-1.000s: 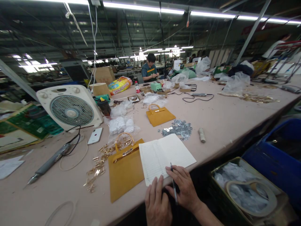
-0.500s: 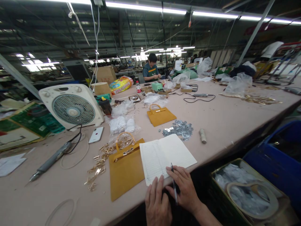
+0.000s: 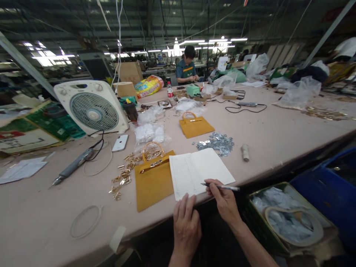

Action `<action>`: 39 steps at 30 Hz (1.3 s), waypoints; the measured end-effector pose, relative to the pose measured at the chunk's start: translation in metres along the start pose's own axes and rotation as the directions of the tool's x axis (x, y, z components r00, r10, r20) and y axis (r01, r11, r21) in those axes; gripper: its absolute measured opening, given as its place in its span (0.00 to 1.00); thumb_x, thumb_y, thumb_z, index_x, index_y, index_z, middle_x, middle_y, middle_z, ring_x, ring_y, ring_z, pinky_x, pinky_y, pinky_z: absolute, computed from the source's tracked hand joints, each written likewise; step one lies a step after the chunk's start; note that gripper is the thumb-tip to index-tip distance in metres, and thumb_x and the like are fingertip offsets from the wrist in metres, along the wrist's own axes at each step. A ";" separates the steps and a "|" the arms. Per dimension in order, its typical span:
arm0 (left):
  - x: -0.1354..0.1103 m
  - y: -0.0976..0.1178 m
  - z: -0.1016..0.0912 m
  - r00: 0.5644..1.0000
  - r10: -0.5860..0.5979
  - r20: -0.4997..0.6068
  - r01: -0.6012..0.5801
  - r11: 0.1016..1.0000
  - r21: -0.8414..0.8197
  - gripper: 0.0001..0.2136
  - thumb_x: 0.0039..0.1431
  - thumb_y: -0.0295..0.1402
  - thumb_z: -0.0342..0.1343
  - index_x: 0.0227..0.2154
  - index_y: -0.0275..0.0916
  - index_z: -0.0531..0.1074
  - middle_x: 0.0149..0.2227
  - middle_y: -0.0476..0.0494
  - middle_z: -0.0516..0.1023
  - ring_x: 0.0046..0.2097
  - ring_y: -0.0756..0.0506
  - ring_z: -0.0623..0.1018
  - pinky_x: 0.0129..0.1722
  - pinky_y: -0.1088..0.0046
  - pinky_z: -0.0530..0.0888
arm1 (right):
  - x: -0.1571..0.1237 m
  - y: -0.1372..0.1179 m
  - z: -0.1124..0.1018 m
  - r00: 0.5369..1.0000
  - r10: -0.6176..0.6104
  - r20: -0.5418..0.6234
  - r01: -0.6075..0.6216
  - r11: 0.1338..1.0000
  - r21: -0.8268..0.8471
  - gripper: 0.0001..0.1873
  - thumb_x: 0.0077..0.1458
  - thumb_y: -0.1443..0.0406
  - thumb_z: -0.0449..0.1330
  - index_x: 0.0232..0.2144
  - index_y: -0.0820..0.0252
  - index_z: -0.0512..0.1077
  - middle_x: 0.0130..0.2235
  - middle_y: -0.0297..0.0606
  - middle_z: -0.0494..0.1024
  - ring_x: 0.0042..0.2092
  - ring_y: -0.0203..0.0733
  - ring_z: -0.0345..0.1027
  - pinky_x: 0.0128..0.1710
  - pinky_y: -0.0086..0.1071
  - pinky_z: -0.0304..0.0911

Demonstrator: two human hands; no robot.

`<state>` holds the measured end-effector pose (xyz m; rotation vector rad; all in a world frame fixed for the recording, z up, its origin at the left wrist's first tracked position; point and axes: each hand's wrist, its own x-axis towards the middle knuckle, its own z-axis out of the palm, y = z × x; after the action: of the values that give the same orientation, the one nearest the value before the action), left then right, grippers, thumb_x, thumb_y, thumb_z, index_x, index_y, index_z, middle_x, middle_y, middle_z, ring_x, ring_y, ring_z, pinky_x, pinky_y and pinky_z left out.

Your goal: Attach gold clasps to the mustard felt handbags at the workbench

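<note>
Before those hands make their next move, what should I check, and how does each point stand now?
1. Pen gripped: ok, in the right hand.
2. Notebook open: ok.
3. Left hand at the notebook: ok, by its near edge.
4. Pen touching paper: cannot tell.
5. Notebook clear of the nearer yellow bag: not ok, their edges overlap in this view.

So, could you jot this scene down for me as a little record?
Left hand: at the near edge of an open notebook
Right hand: holds a pen, tip over the notebook
Left of notebook: mustard bag, gold pieces
Beyond notebook: silver pieces, smaller mustard bag
Further left: fan, phone
Background: person in a blue top
</note>
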<state>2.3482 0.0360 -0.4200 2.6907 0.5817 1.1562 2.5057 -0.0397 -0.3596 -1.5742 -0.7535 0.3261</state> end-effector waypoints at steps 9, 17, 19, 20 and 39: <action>-0.003 -0.002 0.000 1.000 -0.007 0.004 0.007 1.000 -0.007 0.11 0.64 0.21 0.50 0.33 0.41 0.74 0.65 0.45 0.74 0.69 0.37 0.67 0.70 0.53 0.59 | 0.050 -0.020 0.007 0.998 0.069 0.005 -0.070 0.993 0.099 0.24 0.62 0.45 0.63 0.38 0.61 0.79 0.28 0.36 0.76 0.31 0.41 0.70 0.32 0.32 0.68; -0.002 -0.005 0.004 0.999 0.025 -0.041 -0.024 1.000 0.017 0.09 0.62 0.22 0.52 0.31 0.41 0.74 0.64 0.46 0.75 0.69 0.39 0.67 0.70 0.56 0.57 | 0.108 -0.006 0.025 0.994 0.097 0.057 -0.099 0.995 0.019 0.26 0.59 0.43 0.63 0.37 0.61 0.75 0.27 0.36 0.79 0.28 0.41 0.73 0.31 0.33 0.70; -0.002 -0.006 0.005 0.998 0.041 -0.055 -0.040 0.999 0.024 0.09 0.61 0.22 0.53 0.31 0.41 0.74 0.63 0.45 0.75 0.69 0.39 0.67 0.71 0.56 0.56 | 0.112 0.000 0.031 0.993 0.113 0.047 -0.111 0.993 -0.031 0.24 0.61 0.44 0.60 0.36 0.59 0.74 0.26 0.36 0.79 0.28 0.42 0.74 0.32 0.33 0.70; -0.002 -0.007 0.006 0.997 0.049 -0.061 -0.048 0.998 0.029 0.08 0.61 0.22 0.53 0.31 0.41 0.74 0.63 0.45 0.75 0.69 0.39 0.67 0.71 0.56 0.56 | 0.112 0.003 0.033 0.993 0.112 0.041 -0.109 0.992 -0.065 0.23 0.62 0.44 0.59 0.36 0.59 0.74 0.26 0.36 0.80 0.28 0.43 0.75 0.32 0.33 0.71; -0.001 -0.012 0.024 0.969 0.071 -0.237 -0.084 0.995 -0.044 0.11 0.60 0.20 0.50 0.28 0.40 0.73 0.60 0.42 0.79 0.67 0.40 0.70 0.69 0.58 0.58 | 0.107 0.009 0.039 1.000 -0.020 0.020 0.025 0.958 -0.286 0.17 0.66 0.50 0.55 0.34 0.55 0.72 0.25 0.35 0.79 0.29 0.44 0.76 0.34 0.33 0.66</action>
<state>2.3610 0.0471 -0.4405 2.5704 0.4723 1.5027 2.5633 0.0586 -0.3512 -1.8351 -0.8608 0.2204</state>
